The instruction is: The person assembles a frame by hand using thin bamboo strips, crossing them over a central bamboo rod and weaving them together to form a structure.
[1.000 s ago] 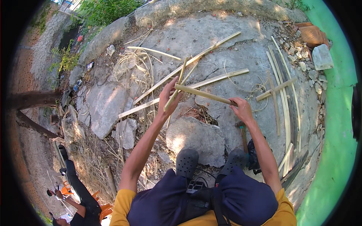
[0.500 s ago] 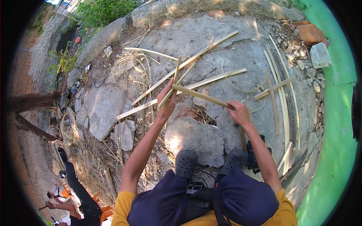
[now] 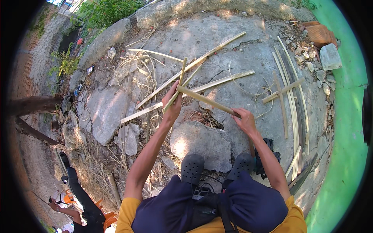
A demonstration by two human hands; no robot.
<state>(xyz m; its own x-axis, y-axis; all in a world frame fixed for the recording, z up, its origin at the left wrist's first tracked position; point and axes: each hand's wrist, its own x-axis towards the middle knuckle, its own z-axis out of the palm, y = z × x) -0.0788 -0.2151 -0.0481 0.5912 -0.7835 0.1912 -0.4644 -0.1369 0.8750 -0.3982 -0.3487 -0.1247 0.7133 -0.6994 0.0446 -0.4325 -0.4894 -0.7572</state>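
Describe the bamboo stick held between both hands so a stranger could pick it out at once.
Start at the big grey rock before the person's shoes. Just above it, the left hand and right hand grip one bamboo stick. Unlike the strips lying on the ground, it is raised, spanning hand to hand.

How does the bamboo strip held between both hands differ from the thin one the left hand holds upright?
The thick bamboo strip runs from the left hand down to the right hand, slanted; the thin bamboo strip sits in the left hand alone, steeply upright. The thick one is wider and darker; the thin one paler. Both are straight and cross at the left hand.
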